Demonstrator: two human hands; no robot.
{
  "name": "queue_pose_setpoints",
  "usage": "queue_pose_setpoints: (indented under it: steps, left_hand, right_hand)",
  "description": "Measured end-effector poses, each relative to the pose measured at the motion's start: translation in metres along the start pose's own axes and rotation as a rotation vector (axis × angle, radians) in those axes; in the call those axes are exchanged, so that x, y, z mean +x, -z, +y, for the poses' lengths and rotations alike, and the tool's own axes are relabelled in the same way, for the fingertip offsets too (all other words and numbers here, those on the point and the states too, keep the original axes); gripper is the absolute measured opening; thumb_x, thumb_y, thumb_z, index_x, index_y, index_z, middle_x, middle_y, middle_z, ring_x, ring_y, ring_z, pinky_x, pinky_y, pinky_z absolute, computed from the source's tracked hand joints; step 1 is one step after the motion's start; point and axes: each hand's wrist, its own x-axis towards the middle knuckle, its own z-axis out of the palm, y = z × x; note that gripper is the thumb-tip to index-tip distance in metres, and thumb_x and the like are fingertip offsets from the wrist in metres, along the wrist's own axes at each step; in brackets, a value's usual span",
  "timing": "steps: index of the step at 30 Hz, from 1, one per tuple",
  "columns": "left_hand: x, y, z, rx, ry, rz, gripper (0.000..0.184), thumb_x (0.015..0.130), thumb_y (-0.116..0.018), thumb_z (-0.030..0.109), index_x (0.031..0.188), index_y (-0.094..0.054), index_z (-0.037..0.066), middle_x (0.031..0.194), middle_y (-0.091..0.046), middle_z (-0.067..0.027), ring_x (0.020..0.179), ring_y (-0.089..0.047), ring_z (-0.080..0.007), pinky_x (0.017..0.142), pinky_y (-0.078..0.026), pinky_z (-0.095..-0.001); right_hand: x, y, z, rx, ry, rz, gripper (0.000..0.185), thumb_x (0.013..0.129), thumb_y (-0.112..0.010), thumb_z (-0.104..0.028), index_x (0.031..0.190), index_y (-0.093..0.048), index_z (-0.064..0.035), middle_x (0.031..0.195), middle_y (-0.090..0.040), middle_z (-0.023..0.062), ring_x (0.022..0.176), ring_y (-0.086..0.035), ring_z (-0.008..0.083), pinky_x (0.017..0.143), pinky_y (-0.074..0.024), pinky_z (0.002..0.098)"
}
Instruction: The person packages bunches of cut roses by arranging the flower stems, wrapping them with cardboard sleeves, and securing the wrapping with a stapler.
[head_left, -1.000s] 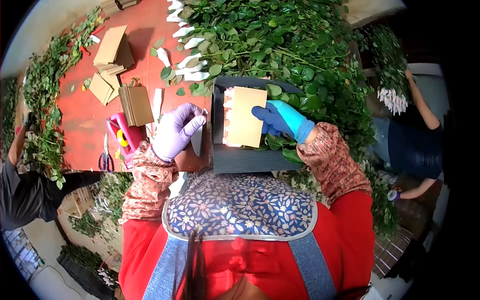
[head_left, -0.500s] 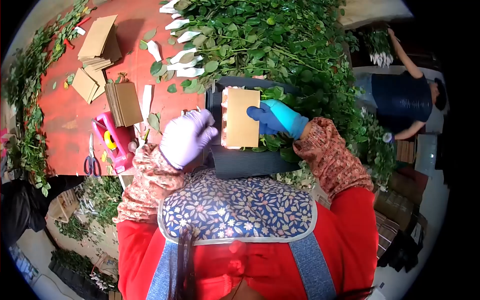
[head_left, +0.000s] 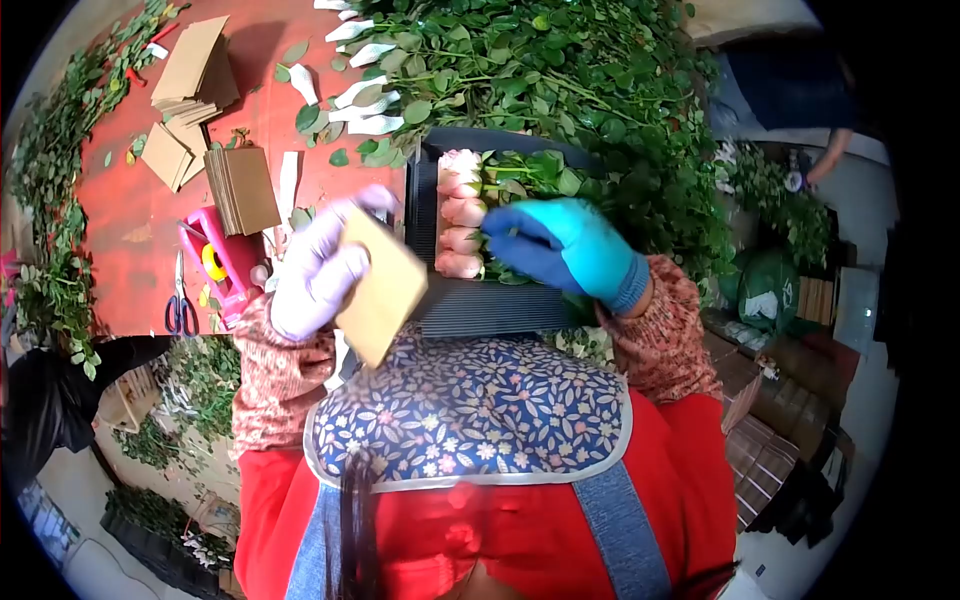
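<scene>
My left hand, in a pale purple glove, grips a brown cardboard piece, tilted and slightly blurred, above the left front of a black ribbed holder. Pink roses lie in a row inside the holder, heads to the left and leafy stems to the right. Just right of the rose heads is my right hand, in a teal and blue glove. Its fingers are bent but apart from the thumb, with nothing seen between them.
On the red table lie cardboard stacks, a pink tape dispenser and scissors. Leafy stems are heaped behind the holder, with white-wrapped buds at their left. Another person stands at the right.
The cardboard piece has gone from over the roses into my left hand, which has moved left with it. The rose heads now show. My right hand has let go of the cardboard.
</scene>
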Motion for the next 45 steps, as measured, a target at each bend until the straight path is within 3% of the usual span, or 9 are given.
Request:
queue_pose_setpoints:
  steps: [3,5,7,14,20,24,33,38,45]
  left_hand:
    - [0.023,-0.015,-0.024,0.99,-0.188,-0.414,0.052,0.087,-0.062,0.044,0.118,-0.061,0.002,0.133,-0.055,-0.0144,0.103,-0.065,-0.0288,0.089,-0.051,-0.0382]
    - [0.027,-0.023,-0.037,1.271,-0.066,-0.449,0.062,0.082,-0.062,0.056,0.123,-0.06,0.01,0.139,-0.051,-0.0089,0.093,-0.067,-0.0311,0.078,-0.054,-0.0399]
    - [0.03,-0.026,-0.035,1.337,0.06,-0.465,0.063,0.082,-0.06,0.057,0.124,-0.06,0.011,0.14,-0.05,-0.0081,0.089,-0.067,-0.0311,0.075,-0.055,-0.0403]
    - [0.03,-0.022,-0.045,1.27,0.019,-0.441,0.064,0.08,-0.065,0.053,0.127,-0.057,0.011,0.146,-0.044,-0.0058,0.08,-0.067,-0.0314,0.069,-0.054,-0.0402]
    - [0.035,-0.019,-0.043,1.165,-0.078,-0.345,0.062,0.085,-0.06,0.056,0.123,-0.06,0.007,0.137,-0.053,-0.0108,0.097,-0.066,-0.0309,0.082,-0.052,-0.0402]
    - [0.039,-0.034,-0.058,1.534,-0.152,-0.188,0.073,0.083,-0.054,0.063,0.13,-0.054,0.007,0.141,-0.049,-0.0091,0.068,-0.068,-0.0268,0.059,-0.053,-0.0392]
    - [0.038,-0.038,-0.064,1.686,-0.061,-0.159,0.068,0.083,-0.057,0.059,0.124,-0.059,0.005,0.139,-0.051,-0.0081,0.068,-0.068,-0.0253,0.055,-0.052,-0.0373]
    - [0.039,-0.039,-0.064,1.671,-0.092,-0.13,0.065,0.083,-0.057,0.057,0.123,-0.059,0.005,0.135,-0.055,-0.007,0.072,-0.069,-0.0243,0.057,-0.053,-0.0374]
    - [0.041,-0.04,-0.062,1.634,-0.109,-0.131,0.063,0.083,-0.059,0.056,0.12,-0.06,0.005,0.135,-0.055,-0.0055,0.076,-0.069,-0.0259,0.059,-0.053,-0.0364]
  right_hand:
    - [0.009,-0.004,0.033,-0.774,0.09,0.023,0.02,0.089,-0.06,-0.028,0.093,-0.061,-0.0081,0.067,-0.063,0.008,0.055,-0.061,0.0312,0.048,-0.0453,0.0415]
    - [0.015,-0.016,0.04,-1.061,0.097,-0.017,0.016,0.087,-0.055,-0.024,0.093,-0.059,-0.009,0.063,-0.06,0.0074,0.055,-0.061,0.0277,0.046,-0.0435,0.0435]
    - [0.021,-0.019,0.042,-1.037,0.034,-0.09,0.032,0.082,-0.062,-0.024,0.112,-0.061,-0.0121,0.072,-0.062,0.0087,0.061,-0.063,0.0265,0.053,-0.0489,0.0392]
    - [0.025,-0.024,0.054,-0.891,0.019,-0.051,0.026,0.085,-0.064,-0.026,0.107,-0.063,-0.0121,0.07,-0.062,0.0092,0.063,-0.063,0.0276,0.054,-0.0488,0.0405]
    - [0.026,-0.028,0.061,-0.82,0.044,0.094,0.014,0.083,-0.058,-0.016,0.095,-0.058,-0.0095,0.068,-0.063,0.0076,0.064,-0.064,0.028,0.053,-0.048,0.0424]
    - [0.023,-0.026,0.06,-0.644,-0.064,0.025,0.016,0.086,-0.059,-0.022,0.097,-0.058,-0.0093,0.072,-0.064,0.0088,0.066,-0.064,0.0291,0.054,-0.0484,0.043]
    - [0.022,-0.014,0.06,-0.499,-0.02,0.181,0.025,0.086,-0.064,-0.035,0.094,-0.062,-0.0107,0.079,-0.066,0.0102,0.069,-0.065,0.0318,0.062,-0.0512,0.0432]
    - [0.034,-0.026,0.079,-0.897,-0.018,0.094,0.011,0.081,-0.06,-0.021,0.078,-0.062,-0.01,0.066,-0.064,0.0101,0.059,-0.065,0.0281,0.051,-0.0494,0.0411]
    - [0.036,-0.028,0.073,-0.958,-0.106,0.077,0.008,0.077,-0.062,-0.018,0.079,-0.066,-0.0106,0.067,-0.066,0.0088,0.058,-0.066,0.0252,0.051,-0.0502,0.0394]
